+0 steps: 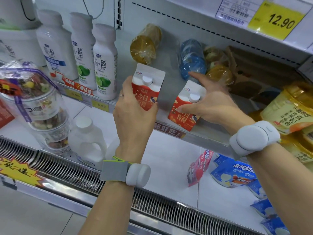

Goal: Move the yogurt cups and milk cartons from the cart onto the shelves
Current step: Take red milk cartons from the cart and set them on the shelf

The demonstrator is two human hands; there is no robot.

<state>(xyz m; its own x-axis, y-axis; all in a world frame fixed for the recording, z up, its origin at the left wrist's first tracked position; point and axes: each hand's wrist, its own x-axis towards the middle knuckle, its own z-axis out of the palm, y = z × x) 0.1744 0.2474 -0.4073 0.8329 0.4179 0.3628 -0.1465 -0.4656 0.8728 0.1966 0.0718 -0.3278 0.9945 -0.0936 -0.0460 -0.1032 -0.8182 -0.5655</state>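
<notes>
Shelves (171, 167) of a chilled display case fill the view, white and tiered. Three tall white bottles (81, 53) stand at the far left on the middle shelf (199, 135). Stacked clear cups (40, 106) sit at the near left. Blue pouches (235, 173) lie on the lower shelf to the right. Two red-and-white milk cartons are up at the middle shelf: the left hand (133, 116) grips the left carton (147, 89), held above the shelf edge, while the right hand (210, 102), fingers spread, rests on the right carton (184, 109), which stands on the shelf. Both wrists wear white bands (254, 138).
</notes>
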